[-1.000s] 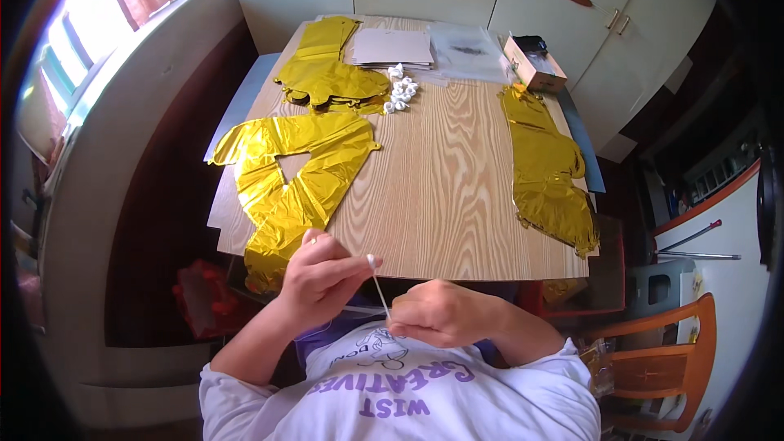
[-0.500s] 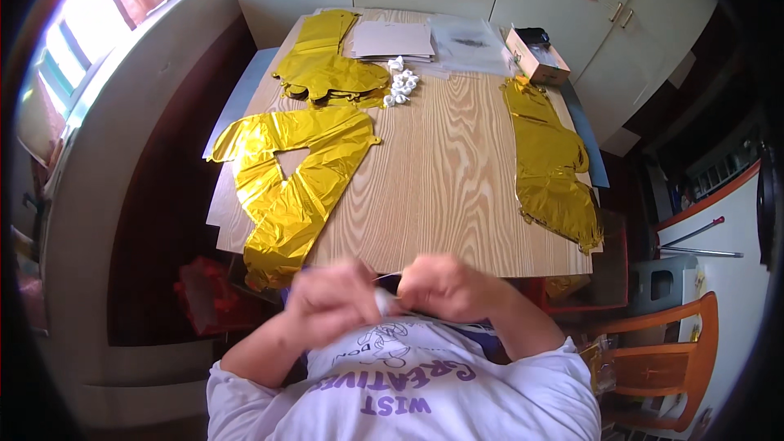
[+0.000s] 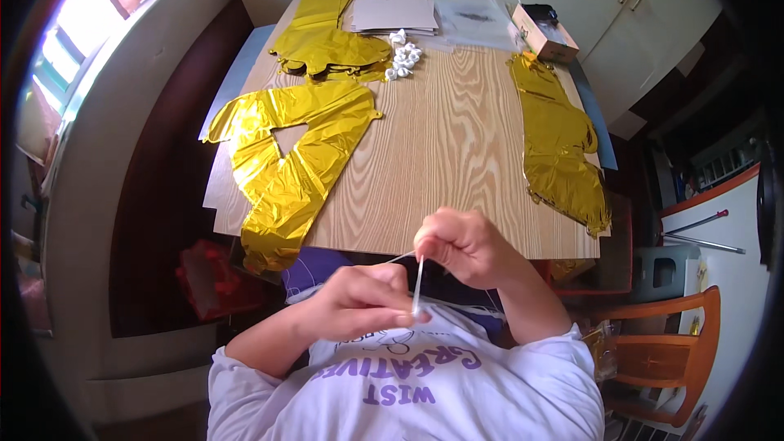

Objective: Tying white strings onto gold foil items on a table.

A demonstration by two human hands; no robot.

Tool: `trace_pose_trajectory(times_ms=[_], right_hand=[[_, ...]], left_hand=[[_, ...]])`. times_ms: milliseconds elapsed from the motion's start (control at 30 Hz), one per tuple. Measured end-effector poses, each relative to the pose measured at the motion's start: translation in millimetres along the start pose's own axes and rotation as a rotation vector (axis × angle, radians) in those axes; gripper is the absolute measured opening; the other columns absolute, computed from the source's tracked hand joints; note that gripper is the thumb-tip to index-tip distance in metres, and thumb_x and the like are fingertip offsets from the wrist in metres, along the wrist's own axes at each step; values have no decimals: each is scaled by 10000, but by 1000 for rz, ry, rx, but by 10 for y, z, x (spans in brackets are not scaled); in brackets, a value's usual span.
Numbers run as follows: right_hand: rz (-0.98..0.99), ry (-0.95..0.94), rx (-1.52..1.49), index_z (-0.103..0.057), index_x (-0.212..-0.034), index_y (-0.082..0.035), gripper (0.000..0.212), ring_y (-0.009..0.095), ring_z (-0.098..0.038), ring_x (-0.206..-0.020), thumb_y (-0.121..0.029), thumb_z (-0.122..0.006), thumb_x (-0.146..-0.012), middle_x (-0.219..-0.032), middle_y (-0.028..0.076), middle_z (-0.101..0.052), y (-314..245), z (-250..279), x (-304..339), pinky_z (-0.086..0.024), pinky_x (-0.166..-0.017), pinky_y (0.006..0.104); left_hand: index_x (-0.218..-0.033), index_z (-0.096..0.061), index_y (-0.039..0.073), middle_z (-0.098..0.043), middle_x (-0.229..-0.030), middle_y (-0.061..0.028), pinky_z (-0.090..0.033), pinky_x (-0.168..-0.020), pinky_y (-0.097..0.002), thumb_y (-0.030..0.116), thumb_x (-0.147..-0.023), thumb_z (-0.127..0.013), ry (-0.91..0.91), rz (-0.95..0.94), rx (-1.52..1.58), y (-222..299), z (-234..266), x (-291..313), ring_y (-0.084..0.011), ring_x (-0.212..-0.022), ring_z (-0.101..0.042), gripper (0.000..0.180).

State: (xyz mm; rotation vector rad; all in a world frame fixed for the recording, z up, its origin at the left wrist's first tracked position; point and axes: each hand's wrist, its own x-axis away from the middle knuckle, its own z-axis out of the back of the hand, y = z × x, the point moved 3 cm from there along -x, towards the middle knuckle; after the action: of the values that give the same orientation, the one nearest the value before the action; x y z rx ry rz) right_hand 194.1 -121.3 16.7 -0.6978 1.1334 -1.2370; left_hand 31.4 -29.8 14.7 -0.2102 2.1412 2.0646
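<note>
Close in front of my chest, a thin white ribbon [image 3: 418, 287] is stretched between my two hands. My left hand [image 3: 363, 302] pinches its lower end between thumb and fingers. Up by the table's front edge, my right hand [image 3: 464, 247] closes on the upper end. A second stretch of it runs from the right fingertips back toward the left hand. Ahead on the left lies a flat gold foil balloon [image 3: 322, 165] with a triangular opening. Behind it is a pile of gold foil pieces [image 3: 327, 45], with several small white bundles [image 3: 402, 61] beside it.
Another gold foil pile [image 3: 559, 143] lies along the right side of the wooden table [image 3: 441, 155]. At the back are stacked grey sheets [image 3: 394, 12], clear plastic sheets [image 3: 474, 18] and an open box [image 3: 545, 33]. A wooden chair [image 3: 665, 355] stands at my right, a red bag [image 3: 214, 286] at lower left.
My right hand has risen and moved slightly right, drawing the ribbon taut. The left hand has shifted right and slightly down. The table sits a little higher in view.
</note>
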Motion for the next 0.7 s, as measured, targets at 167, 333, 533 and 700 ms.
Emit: trace_pose_trajectory(times_ms=[167,333,533,700], right_hand=[[80,-87,-138,-596,-823,-33,158,209,-594,-647,-162,-601,-915,-749,78,-604,-116,-186,105,-467,-651,314],[86,-84,-71,-588,-824,-40,169,211,-589,-683,-170,-568,-930,-718,76,-573,76,-130,62,-449,-609,313],[11,30,-210,-569,-804,-54,162,244,-566,-679,-175,-607,-906,-732,71,-578,-23,-41,119,-455,-655,352],[121,-245,-35,-574,-815,-51,163,217,-572,-661,-173,-584,-923,-709,57,-573,-65,-286,206,-458,-687,321]], left_hand=[[-895,-712,5,-564,-703,-57,-439,-628,-291,56,-832,-694,495,3,-462,-31,337,-55,-141,-683,-537,83],[-953,-726,13,-569,-728,-28,-417,-617,-253,80,-841,-701,158,-26,243,-9,69,-4,-109,-702,-527,134],[-970,-725,12,-547,-711,-26,-404,-593,-251,95,-873,-671,127,-2,-137,-260,33,-53,-112,-672,-511,139],[-971,-716,-9,-515,-695,-5,-401,-626,-252,84,-896,-633,516,69,267,-185,342,-67,-87,-698,-487,145]])
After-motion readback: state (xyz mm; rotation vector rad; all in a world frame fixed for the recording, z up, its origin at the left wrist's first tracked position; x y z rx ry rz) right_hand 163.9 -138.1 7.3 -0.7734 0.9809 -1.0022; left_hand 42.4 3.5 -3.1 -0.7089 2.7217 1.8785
